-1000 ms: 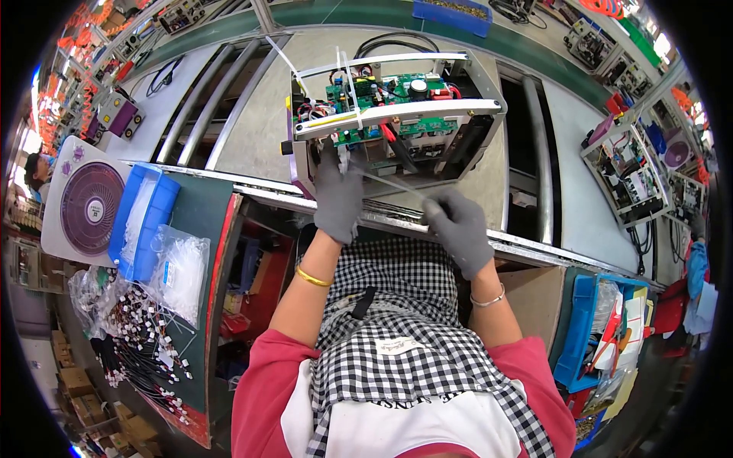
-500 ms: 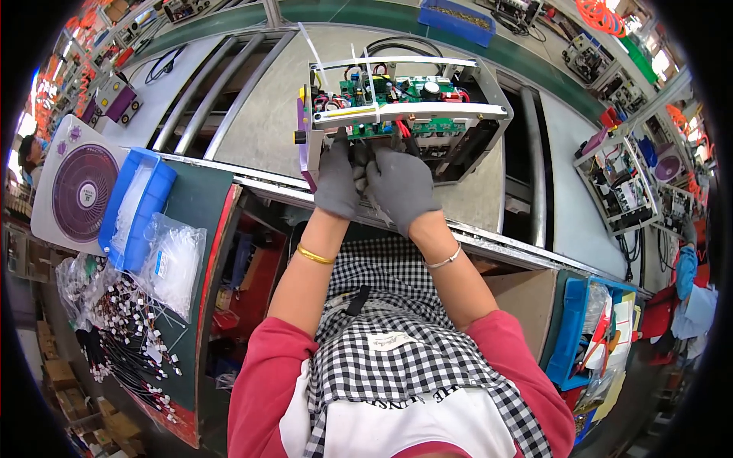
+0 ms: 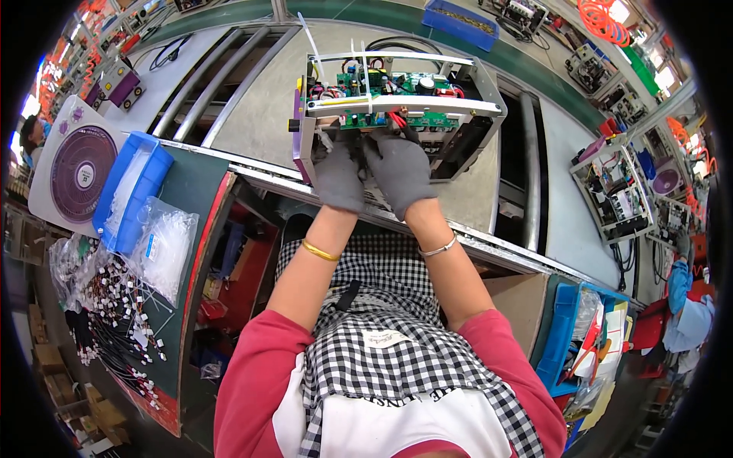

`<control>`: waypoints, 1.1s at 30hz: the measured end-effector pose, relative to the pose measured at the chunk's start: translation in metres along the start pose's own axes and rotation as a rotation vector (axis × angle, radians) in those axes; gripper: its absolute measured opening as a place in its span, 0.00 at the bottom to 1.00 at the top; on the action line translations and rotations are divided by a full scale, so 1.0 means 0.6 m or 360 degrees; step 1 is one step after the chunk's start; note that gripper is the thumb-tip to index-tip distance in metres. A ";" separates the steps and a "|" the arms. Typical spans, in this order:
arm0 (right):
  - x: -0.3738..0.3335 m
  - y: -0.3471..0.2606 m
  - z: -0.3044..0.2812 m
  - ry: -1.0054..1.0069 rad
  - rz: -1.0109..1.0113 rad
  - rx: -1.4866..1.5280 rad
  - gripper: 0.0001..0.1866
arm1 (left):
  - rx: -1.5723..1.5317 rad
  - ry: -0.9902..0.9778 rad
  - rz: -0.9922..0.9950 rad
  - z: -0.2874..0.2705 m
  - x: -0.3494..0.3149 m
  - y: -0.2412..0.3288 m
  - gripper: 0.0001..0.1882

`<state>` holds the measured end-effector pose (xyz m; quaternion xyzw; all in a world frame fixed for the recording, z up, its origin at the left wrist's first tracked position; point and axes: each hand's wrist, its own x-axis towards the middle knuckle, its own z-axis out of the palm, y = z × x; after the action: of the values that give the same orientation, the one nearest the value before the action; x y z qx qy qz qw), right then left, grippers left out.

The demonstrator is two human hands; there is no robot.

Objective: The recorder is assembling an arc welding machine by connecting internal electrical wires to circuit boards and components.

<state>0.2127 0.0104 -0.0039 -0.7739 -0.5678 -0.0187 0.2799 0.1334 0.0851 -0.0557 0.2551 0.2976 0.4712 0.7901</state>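
An open metal-framed machine (image 3: 405, 107) with a green circuit board (image 3: 427, 118) and a purple front panel stands on the workbench ahead. Both of my hands wear grey gloves and reach into its near side, below the white top rail. My left hand (image 3: 338, 177) is curled beside the front panel. My right hand (image 3: 401, 174) is right next to it, fingers bent inward under red wires (image 3: 398, 119). The fingertips meet among dark parts, and what they grip is hidden. White cable ties (image 3: 366, 76) stick up from the machine.
At left are a purple-and-white fan panel (image 3: 84, 175), a blue bin (image 3: 131, 191), a bag of white cable ties (image 3: 164, 244) and heaped connector wires (image 3: 114, 328). A blue tray (image 3: 557, 336) of tools is at right. Metal rollers (image 3: 532, 175) flank the machine. Another person (image 3: 683, 305) is at far right.
Both hands remain at the machine's near side, with fingers slightly shifted and reaching further under the rail. The whole view has shifted slightly.
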 end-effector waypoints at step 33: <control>-0.036 0.014 0.011 0.0193 0.0004 0.0611 0.14 | -0.0145 -0.0065 0.0032 0.003 -0.039 0.009 0.17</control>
<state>0.2107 -0.0070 -0.0206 -0.7045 -0.5421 0.0438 0.4560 0.1225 0.0660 -0.0456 0.2313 0.2570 0.4870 0.8021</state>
